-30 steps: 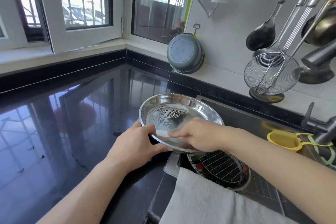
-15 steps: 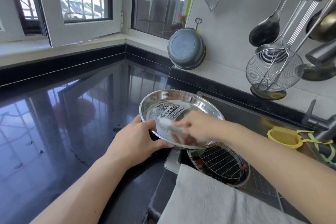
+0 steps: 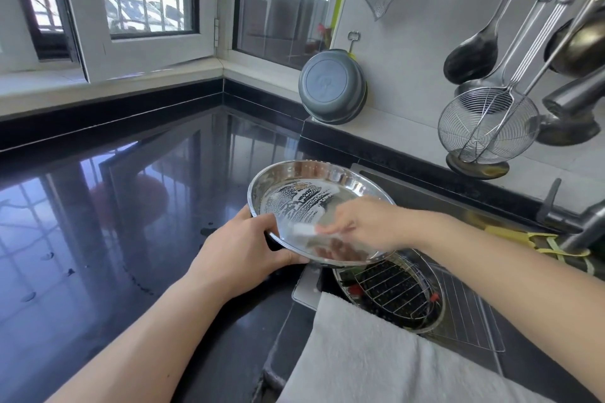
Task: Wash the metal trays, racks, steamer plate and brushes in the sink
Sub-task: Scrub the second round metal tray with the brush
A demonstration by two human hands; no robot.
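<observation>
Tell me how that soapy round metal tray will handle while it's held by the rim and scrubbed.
The metal tray probably feels slippery: soapy streaks coat its inside. It looks thin, likely light, since the left hand alone holds it tilted. It seems stiff, keeping its shape under the right hand rubbing with a white sponge.

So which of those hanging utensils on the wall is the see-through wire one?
The wire skimmer, hanging lowest in the middle of the group. Its round basket is open mesh; the dark ladle to its left has a solid bowl.
</observation>
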